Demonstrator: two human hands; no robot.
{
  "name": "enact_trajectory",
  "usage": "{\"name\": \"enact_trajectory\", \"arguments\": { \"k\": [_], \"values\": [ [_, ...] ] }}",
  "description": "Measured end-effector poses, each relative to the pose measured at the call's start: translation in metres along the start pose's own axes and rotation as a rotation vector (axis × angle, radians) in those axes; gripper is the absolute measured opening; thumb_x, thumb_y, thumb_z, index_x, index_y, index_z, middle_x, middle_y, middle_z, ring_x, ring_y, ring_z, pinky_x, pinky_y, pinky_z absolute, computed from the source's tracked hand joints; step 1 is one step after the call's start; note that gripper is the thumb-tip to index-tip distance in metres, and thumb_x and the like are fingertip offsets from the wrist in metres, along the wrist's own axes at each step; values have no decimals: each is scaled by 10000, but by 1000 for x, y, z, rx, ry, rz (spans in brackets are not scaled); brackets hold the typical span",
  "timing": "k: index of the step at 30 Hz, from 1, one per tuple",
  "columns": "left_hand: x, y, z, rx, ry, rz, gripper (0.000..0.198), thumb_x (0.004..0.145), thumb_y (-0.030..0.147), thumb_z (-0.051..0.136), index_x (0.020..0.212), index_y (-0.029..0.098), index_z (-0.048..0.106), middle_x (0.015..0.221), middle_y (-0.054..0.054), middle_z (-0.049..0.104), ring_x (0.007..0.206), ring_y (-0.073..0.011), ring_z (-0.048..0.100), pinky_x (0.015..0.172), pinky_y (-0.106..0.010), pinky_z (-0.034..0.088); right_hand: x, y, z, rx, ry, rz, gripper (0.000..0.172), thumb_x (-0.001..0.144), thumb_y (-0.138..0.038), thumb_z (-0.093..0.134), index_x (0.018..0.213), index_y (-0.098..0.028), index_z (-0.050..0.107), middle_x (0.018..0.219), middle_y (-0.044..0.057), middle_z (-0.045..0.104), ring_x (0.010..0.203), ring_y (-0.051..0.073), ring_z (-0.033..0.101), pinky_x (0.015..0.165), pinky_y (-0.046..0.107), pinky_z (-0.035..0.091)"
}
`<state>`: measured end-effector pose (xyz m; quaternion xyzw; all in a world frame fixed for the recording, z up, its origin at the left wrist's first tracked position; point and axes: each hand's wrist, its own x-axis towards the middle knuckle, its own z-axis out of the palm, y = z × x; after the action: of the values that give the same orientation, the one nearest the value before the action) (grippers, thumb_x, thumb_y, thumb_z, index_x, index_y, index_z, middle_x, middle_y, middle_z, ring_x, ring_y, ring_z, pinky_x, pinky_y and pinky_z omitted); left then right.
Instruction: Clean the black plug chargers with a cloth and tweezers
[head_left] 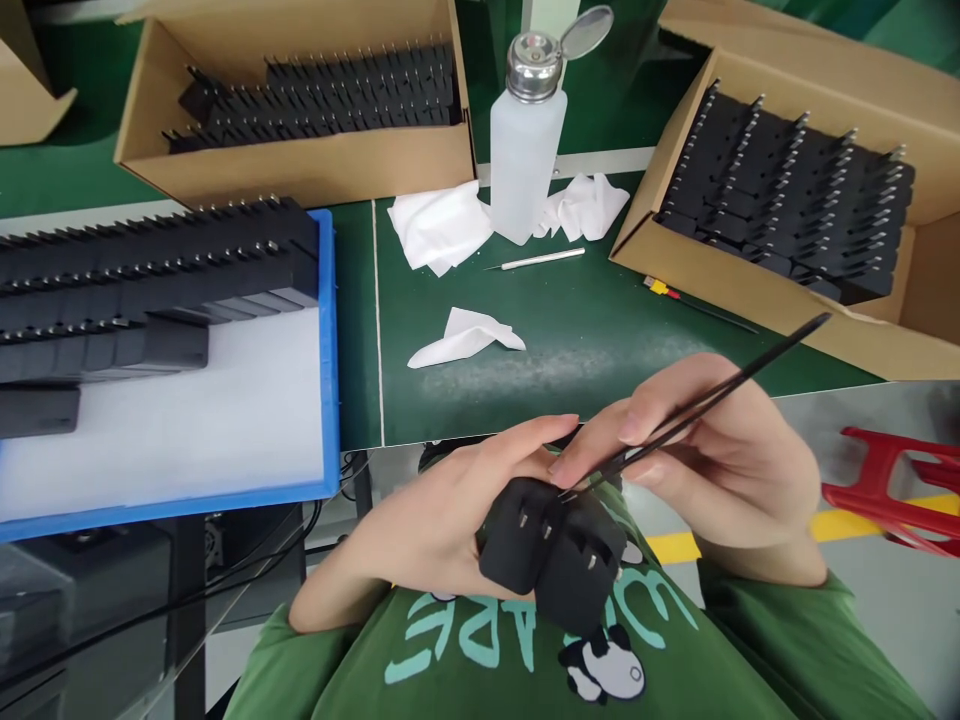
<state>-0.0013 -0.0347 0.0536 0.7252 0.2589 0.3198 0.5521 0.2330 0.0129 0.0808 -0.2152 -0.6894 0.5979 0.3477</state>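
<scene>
Two black plug adapters (pixel 574 580) with small metal prongs sit side by side in my left hand (pixel 442 510), close to my shirt. The fingers of that hand are wrapped round behind them and partly hidden. My right hand (pixel 735 465) pinches a pair of dark tweezers (pixel 724 393) between thumb and fingers. Their tips point down to the left and reach the top of the adapters by the prongs; whether they grip anything there is too small to tell. The rear end of the tweezers sticks up to the right.
A blue-edged tray (pixel 327 400) with rows of black adapters lies left. Cardboard boxes of adapters stand at back left (pixel 300 170) and right (pixel 757 290). Between them are a pump bottle (pixel 525 150), white wipes (pixel 465 335), a white-handled needle tool (pixel 544 259) and a yellow-red tool (pixel 660 288).
</scene>
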Motion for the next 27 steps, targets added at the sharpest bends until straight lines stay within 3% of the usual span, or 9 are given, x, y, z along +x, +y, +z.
{"name": "enact_trajectory", "arguments": {
  "k": [4, 8, 15, 20, 27],
  "values": [
    [0, -4, 3, -84, 34, 59, 970, 856, 276, 783, 1603, 309, 166, 1228, -109, 723, 1139, -269, 718, 1003, -385, 565, -1, 1, 0, -2, -22, -22, 233, 1010, -172, 550, 1203, -300, 522, 1009, 27, 782, 883, 175, 773, 768, 306, 661],
    [-1, -8, 4, -113, 52, 73, 960, 845, 316, 794, 1599, 259, 202, 1202, -127, 727, 1124, -259, 720, 984, -337, 549, -1, 3, -1, -6, -28, -70, 268, 982, -103, 565, 1188, -269, 526, 1047, 56, 753, 904, 187, 770, 789, 327, 667],
    [-1, -7, 3, -90, 41, 60, 936, 871, 349, 767, 1601, 282, 185, 1190, -117, 726, 1124, -251, 717, 993, -342, 541, -2, 5, -1, -25, -10, -100, 249, 951, -62, 582, 1112, -246, 532, 1040, 89, 732, 870, 219, 767, 771, 386, 667],
    [-1, -6, 3, -66, 47, 46, 944, 859, 347, 781, 1598, 279, 197, 1206, -116, 721, 1141, -246, 709, 1007, -330, 534, -4, 7, -1, 22, -23, -78, 340, 955, -46, 564, 1216, -254, 504, 1068, 90, 737, 936, 217, 766, 786, 370, 670],
    [0, -7, 6, -76, 48, 58, 928, 869, 330, 769, 1598, 278, 197, 1249, -127, 710, 1172, -251, 700, 1048, -346, 517, -4, 7, 0, 36, -12, -93, 352, 935, -12, 575, 1200, -235, 508, 1078, 98, 717, 933, 214, 763, 792, 374, 672]
  ]
}}
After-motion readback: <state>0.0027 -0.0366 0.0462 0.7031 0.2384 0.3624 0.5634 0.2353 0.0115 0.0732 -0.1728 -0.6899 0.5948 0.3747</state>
